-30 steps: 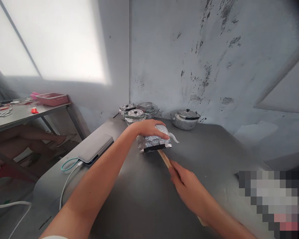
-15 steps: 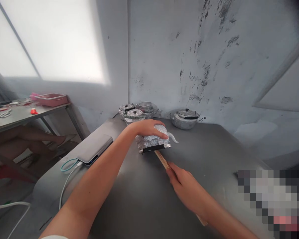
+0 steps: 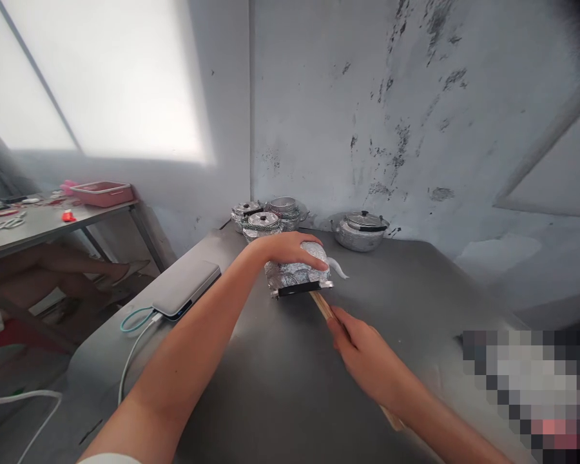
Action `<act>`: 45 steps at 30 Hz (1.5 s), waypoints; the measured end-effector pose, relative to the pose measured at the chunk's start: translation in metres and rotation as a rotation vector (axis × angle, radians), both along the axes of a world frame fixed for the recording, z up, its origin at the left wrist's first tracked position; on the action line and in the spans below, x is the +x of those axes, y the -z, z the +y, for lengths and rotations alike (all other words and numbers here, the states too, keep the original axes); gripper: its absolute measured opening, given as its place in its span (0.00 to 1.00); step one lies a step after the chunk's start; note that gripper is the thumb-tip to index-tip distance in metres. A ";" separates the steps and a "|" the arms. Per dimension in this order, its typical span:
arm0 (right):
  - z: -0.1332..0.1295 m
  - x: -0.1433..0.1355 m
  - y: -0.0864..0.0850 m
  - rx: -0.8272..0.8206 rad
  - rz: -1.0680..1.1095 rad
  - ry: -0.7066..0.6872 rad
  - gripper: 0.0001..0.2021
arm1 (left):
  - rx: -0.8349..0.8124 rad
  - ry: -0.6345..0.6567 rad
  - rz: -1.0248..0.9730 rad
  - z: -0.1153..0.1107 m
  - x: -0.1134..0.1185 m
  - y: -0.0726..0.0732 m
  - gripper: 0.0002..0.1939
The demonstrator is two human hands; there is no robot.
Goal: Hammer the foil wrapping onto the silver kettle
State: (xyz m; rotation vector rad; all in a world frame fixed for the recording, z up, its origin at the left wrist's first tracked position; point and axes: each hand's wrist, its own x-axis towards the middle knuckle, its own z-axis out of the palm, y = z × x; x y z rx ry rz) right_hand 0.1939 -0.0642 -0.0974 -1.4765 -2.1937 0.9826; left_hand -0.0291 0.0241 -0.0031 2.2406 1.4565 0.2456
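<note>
A silvery embossed teapot (image 3: 294,277) lies tilted on the dark grey table, its curved spout pointing right and its black handle toward me. My left hand (image 3: 297,248) is wrapped over its top with fingers gripping the body. Closed round a light wooden stick (image 3: 322,305) is my right hand (image 3: 362,345). The stick's far end reaches the teapot's underside near the black handle, and that tip is hidden. Its near end shows below my right wrist.
Several silver pots (image 3: 263,222) stand at the back, with a lidded pot (image 3: 361,231) to their right. A grey power bank (image 3: 188,290) with cables lies left. A side table holds a pink basket (image 3: 101,193) and scissors (image 3: 7,222); a person's legs show beneath.
My right hand and the stick have shifted slightly right and down along the teapot's near side. My left hand keeps its grip on the teapot.
</note>
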 end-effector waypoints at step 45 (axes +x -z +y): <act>-0.012 -0.002 -0.005 0.008 -0.173 -0.004 0.22 | 0.196 -0.119 -0.052 0.012 0.020 0.021 0.42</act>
